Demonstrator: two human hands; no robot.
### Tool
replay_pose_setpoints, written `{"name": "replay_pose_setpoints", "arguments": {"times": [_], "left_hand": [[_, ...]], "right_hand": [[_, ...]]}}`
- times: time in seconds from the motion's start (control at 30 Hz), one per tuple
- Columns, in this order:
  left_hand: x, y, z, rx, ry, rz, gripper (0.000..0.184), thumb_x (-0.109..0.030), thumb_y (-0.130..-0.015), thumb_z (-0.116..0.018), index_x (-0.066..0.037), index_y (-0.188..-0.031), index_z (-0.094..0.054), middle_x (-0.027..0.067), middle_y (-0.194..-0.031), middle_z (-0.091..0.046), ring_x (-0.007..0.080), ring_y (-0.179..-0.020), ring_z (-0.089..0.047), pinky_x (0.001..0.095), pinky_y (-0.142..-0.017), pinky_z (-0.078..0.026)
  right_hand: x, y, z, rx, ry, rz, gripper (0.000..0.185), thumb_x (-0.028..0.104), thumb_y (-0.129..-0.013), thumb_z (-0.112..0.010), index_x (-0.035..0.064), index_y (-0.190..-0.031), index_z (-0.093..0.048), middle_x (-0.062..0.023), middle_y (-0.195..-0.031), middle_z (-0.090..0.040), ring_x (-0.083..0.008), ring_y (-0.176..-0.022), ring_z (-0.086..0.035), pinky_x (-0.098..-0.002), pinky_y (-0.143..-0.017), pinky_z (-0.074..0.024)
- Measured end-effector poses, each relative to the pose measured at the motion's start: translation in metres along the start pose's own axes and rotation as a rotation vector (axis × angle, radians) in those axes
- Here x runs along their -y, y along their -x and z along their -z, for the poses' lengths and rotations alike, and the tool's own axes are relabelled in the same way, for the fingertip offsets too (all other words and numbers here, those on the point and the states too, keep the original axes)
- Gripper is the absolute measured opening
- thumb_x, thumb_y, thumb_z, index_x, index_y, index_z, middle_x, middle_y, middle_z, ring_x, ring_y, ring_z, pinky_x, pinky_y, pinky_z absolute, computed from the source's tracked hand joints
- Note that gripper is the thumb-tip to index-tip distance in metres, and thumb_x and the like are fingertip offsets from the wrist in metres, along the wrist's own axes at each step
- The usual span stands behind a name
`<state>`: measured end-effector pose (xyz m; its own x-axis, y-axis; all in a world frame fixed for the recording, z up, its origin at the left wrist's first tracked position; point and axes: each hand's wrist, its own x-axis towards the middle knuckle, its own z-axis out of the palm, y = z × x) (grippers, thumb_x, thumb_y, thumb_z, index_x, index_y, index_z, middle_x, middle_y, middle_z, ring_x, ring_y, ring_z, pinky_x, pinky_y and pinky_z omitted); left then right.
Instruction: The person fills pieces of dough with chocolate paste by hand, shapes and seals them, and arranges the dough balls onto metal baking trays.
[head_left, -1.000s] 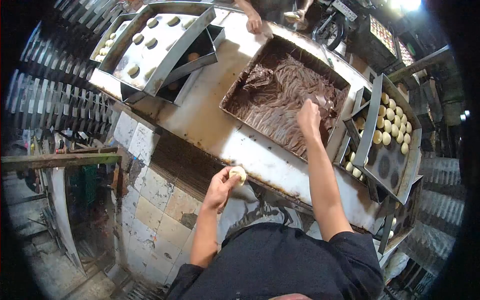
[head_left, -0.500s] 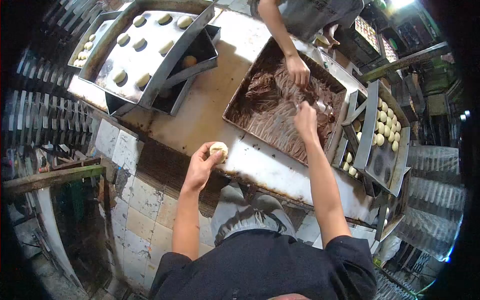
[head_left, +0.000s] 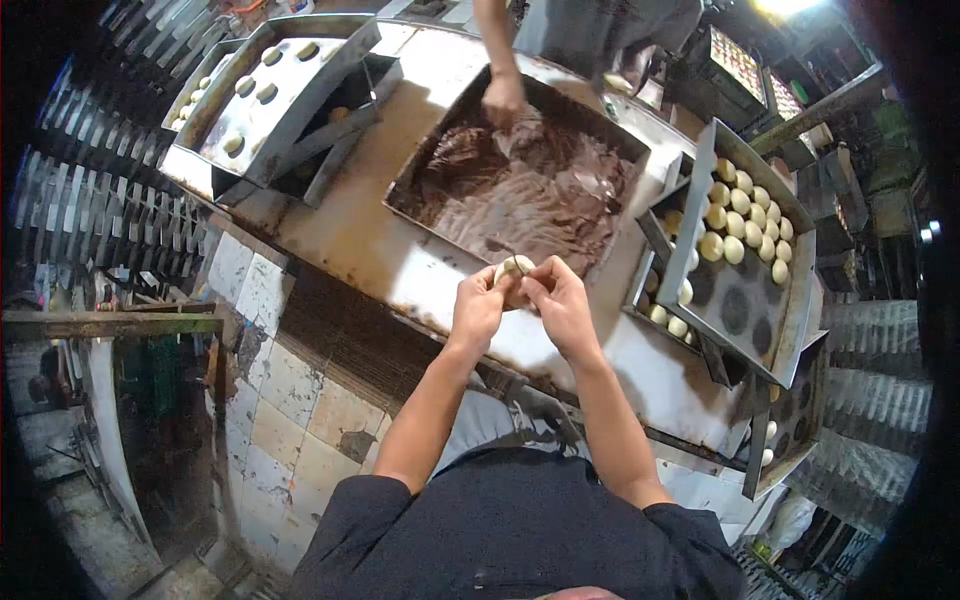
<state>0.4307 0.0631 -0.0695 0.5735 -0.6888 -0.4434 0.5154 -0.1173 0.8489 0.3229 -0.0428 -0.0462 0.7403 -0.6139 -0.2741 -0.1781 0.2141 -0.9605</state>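
Right hand point(head_left: 562, 305) is off the brown paste point(head_left: 525, 210), now meeting left hand point(head_left: 477, 312) at the dough round point(head_left: 513, 268). Both sets of fingers pinch it, close to the pan's point(head_left: 436, 237) near edge. Co-worker's hand point(head_left: 504, 98) shifted left in the pan. Paste smeared, ridged; pan rectangular, metal, on stained pale bench point(head_left: 415, 285).

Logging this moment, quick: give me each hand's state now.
Left hand: closed, holding a pale dough piece.
Right hand: fingers pinched at the dough; whether they grip a tool cannot be told.
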Motion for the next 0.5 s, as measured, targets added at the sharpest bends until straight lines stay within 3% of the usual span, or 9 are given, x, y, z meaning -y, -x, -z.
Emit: {"name": "replay_pose_setpoints", "arguments": {"times": [0.03, 0.1, 0.13, 0.27, 0.37, 0.47, 0.5], "left_hand": [[0.001, 0.006, -0.014, 0.007, 0.152, 0.058, 0.028, -0.021, -0.110, -0.056, 0.003, -0.114, -0.069, 0.0088, -0.103, -0.073, 0.0187, -0.088, -0.072, 0.0354, -0.082, -0.062], [-0.006, 0.019, -0.038, 0.062, 0.406, 0.104, 0.039, -0.028, -0.113, -0.046, 0.004, -0.118, -0.068, 0.0136, -0.107, -0.074, 0.0243, -0.095, -0.073, 0.0420, -0.088, -0.060], [0.000, 0.021, -0.046, 0.032, 0.557, 0.105, 0.040, -0.028, -0.113, -0.044, 0.005, -0.122, -0.065, 0.0160, -0.111, -0.073, 0.0265, -0.099, -0.072, 0.0429, -0.090, -0.059], [0.026, 0.023, -0.050, -0.069, 0.578, -0.049, 0.039, -0.026, -0.114, -0.044, 0.007, -0.128, -0.060, 0.0159, -0.117, -0.070, 0.0272, -0.105, -0.070, 0.0425, -0.095, -0.058], [0.024, 0.052, -0.057, -0.137, 0.540, -0.103, 0.039, -0.028, -0.113, -0.046, 0.003, -0.135, -0.056, 0.0178, -0.130, -0.064, 0.0303, -0.120, -0.064, 0.0510, -0.105, -0.055], [0.007, 0.096, -0.070, 0.107, 0.479, -0.109, 0.039, -0.026, -0.111, -0.051, 0.001, -0.139, -0.051, 0.0145, -0.132, -0.062, 0.0290, -0.120, -0.064, 0.0532, -0.101, -0.059], [0.003, 0.112, -0.071, 0.131, 0.401, -0.105, 0.042, -0.020, -0.107, -0.057, 0.002, -0.142, -0.047, 0.0152, -0.134, -0.061, 0.0280, -0.119, -0.065, 0.0516, -0.099, -0.061]], "right_hand": [[-0.004, 0.011, 0.014, 0.003, -0.009, 0.001, 0.009, -0.004, -0.099, -0.066, 0.0006, -0.102, -0.058, -0.0036, -0.090, -0.067, -0.0069, -0.077, -0.059, -0.0249, -0.065, -0.0491], [-0.011, 0.030, 0.041, -0.129, 0.078, 0.288, 0.008, -0.005, -0.097, -0.067, 0.0006, -0.097, -0.061, -0.0016, -0.090, -0.067, -0.0069, -0.081, -0.060, -0.0243, -0.071, -0.0503], [-0.028, 0.037, 0.056, -0.126, 0.071, 0.288, 0.008, -0.005, -0.097, -0.067, 0.0006, -0.097, -0.061, -0.0016, -0.090, -0.067, -0.0069, -0.081, -0.060, -0.0243, -0.071, -0.0503], [-0.069, 0.058, 0.110, -0.189, 0.187, 0.217, 0.007, -0.003, -0.091, -0.072, -0.0004, -0.089, -0.066, -0.0075, -0.081, -0.072, -0.0140, -0.078, -0.069, -0.0300, -0.072, -0.0538], [-0.092, 0.049, 0.137, -0.335, 0.573, 0.349, 0.011, 0.007, -0.088, -0.076, -0.0002, -0.092, -0.069, -0.0171, -0.089, -0.073, -0.0358, -0.082, -0.072, -0.0403, -0.075, -0.0557], [-0.091, 0.046, 0.140, -0.297, 0.582, 0.367, 0.011, 0.007, -0.088, -0.075, 0.0020, -0.097, -0.073, -0.0182, -0.095, -0.073, -0.0349, -0.087, -0.072, -0.0391, -0.079, -0.0557], [-0.088, 0.051, 0.140, -0.212, 0.556, 0.317, 0.026, 0.008, -0.088, -0.076, 0.0033, -0.114, -0.074, -0.0147, -0.107, -0.074, -0.0287, -0.102, -0.071, -0.0370, -0.088, -0.0544]]}}
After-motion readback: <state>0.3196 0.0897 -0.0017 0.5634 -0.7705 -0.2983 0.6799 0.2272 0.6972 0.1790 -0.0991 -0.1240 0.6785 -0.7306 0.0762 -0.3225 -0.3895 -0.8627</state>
